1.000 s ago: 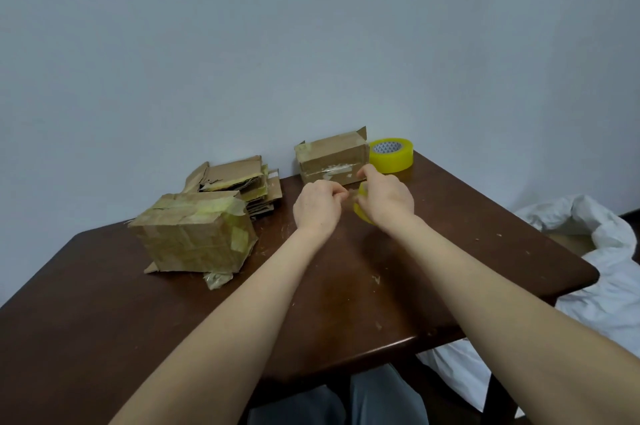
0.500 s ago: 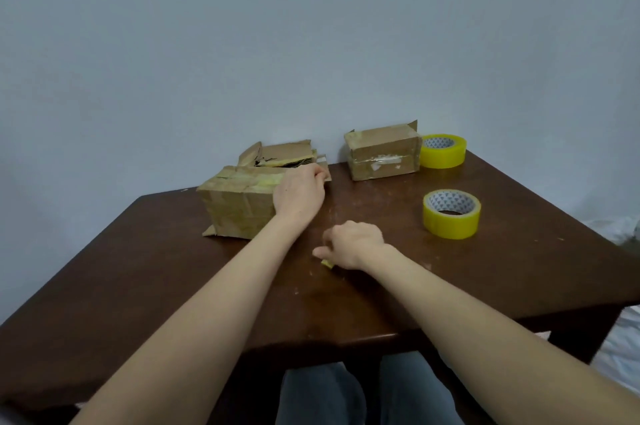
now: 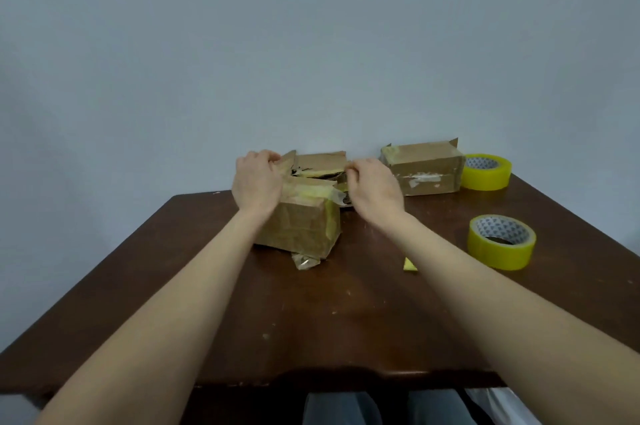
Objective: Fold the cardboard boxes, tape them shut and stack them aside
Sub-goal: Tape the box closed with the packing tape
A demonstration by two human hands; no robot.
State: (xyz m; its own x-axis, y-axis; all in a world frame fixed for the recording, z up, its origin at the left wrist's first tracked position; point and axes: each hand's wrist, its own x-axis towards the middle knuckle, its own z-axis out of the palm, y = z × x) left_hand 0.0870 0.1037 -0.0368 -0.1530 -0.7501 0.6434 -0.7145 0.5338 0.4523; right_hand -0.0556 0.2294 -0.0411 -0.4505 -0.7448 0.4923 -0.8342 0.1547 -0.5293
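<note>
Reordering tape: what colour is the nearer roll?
The nearer roll is translucent yellow; head view.

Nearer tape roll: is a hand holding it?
No, the nearer tape roll lies free on the table, apart from the left hand and right hand.

A plain, pale grey-blue wall (image 3: 311, 26) fills the upper half of the view, unmarked and evenly lit, slightly darker toward the corners. Against it stands a dark brown wooden bench (image 3: 311, 320), its far edge meeting the wall. The top is glossy, and soft light leaves a dull sheen across the middle. Pale specks and small scuffs are scattered over the wood, and the near edge looks worn and uneven. Under the near right corner, a bit of white sheeting (image 3: 498, 404) shows below the bench. The light is soft and diffuse, with faint shadows.
</note>
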